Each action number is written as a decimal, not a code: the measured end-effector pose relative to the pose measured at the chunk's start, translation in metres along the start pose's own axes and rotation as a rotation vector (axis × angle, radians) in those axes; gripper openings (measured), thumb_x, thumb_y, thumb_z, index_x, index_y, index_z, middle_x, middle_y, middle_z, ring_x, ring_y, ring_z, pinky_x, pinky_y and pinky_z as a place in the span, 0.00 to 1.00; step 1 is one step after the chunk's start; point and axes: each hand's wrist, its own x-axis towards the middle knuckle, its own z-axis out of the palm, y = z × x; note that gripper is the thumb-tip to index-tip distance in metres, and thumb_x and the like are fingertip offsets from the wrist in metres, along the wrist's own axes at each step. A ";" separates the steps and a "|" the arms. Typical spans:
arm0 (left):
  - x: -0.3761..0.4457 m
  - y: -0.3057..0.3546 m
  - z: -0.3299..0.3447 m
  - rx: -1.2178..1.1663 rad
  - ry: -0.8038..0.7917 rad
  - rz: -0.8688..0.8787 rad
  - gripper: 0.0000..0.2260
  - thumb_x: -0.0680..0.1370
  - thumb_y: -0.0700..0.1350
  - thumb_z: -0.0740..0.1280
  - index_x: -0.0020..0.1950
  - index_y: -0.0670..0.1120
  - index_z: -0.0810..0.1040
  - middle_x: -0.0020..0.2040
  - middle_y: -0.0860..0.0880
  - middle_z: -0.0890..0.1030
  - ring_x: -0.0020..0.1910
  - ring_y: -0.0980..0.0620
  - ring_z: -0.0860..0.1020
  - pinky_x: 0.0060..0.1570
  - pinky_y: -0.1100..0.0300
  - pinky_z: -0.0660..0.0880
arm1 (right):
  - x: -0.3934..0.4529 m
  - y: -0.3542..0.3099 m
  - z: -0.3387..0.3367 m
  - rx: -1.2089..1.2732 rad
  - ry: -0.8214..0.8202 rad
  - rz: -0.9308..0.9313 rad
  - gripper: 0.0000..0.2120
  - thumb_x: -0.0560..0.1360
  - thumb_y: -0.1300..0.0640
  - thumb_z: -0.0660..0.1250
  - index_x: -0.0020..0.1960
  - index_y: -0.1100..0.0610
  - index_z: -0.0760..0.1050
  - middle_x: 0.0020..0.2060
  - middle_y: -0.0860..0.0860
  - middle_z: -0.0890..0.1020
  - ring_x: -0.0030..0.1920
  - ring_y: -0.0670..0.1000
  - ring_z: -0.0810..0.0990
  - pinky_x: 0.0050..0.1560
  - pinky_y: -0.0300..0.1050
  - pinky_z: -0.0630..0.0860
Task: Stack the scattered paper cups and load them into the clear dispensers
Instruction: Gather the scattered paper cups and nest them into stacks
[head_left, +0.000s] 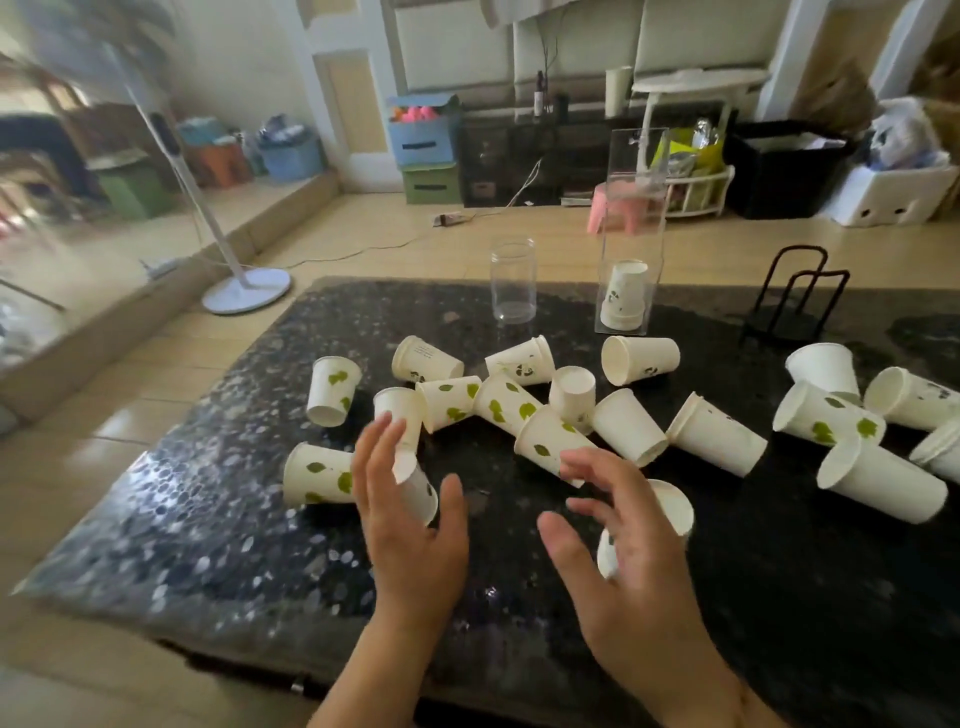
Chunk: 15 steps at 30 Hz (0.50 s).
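Nearest the camera, both hands hover over the dark speckled table (208, 519). The left hand (410, 514) is spread wide, palm inward, with a tipped paper cup (418, 486) just behind its fingers; contact cannot be confirmed. The right hand (618, 545) is also spread with fingers curled, above a cup lying on its side (672, 506); nothing is gripped.

Beyond the hands, the scattered paper cups (519, 405) lie mostly on their sides across the middle of the table, some with green leaf prints, some touching. None of these appear nested.

Farther back, a short round clear container (513, 280) stands empty. Beside it, the tall square clear dispenser (631, 228) holds a small inverted stack of cups (623, 296) at its bottom. A black wire rack (795, 296) stands to the right.

Assessment: loading barely begun; most of the cups remain to be stacked.
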 end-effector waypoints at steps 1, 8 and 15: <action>0.006 -0.006 -0.006 -0.024 0.062 -0.080 0.25 0.76 0.47 0.65 0.71 0.43 0.67 0.71 0.46 0.68 0.71 0.48 0.69 0.69 0.50 0.70 | 0.006 0.001 0.015 0.033 -0.064 0.105 0.20 0.75 0.46 0.68 0.65 0.43 0.69 0.61 0.35 0.73 0.64 0.39 0.72 0.59 0.36 0.74; 0.011 -0.035 -0.022 -0.151 0.154 -0.693 0.15 0.83 0.44 0.61 0.71 0.48 0.70 0.66 0.50 0.74 0.61 0.53 0.74 0.51 0.70 0.71 | 0.055 0.030 0.112 -0.176 -0.415 0.434 0.33 0.78 0.63 0.64 0.77 0.45 0.56 0.75 0.46 0.64 0.75 0.48 0.62 0.73 0.46 0.61; 0.000 -0.046 -0.021 -0.017 0.005 -0.724 0.16 0.82 0.48 0.62 0.70 0.48 0.72 0.67 0.50 0.75 0.67 0.52 0.72 0.68 0.55 0.68 | 0.054 0.031 0.138 -0.173 -0.344 0.349 0.26 0.79 0.56 0.64 0.75 0.48 0.62 0.70 0.46 0.72 0.71 0.46 0.69 0.68 0.43 0.67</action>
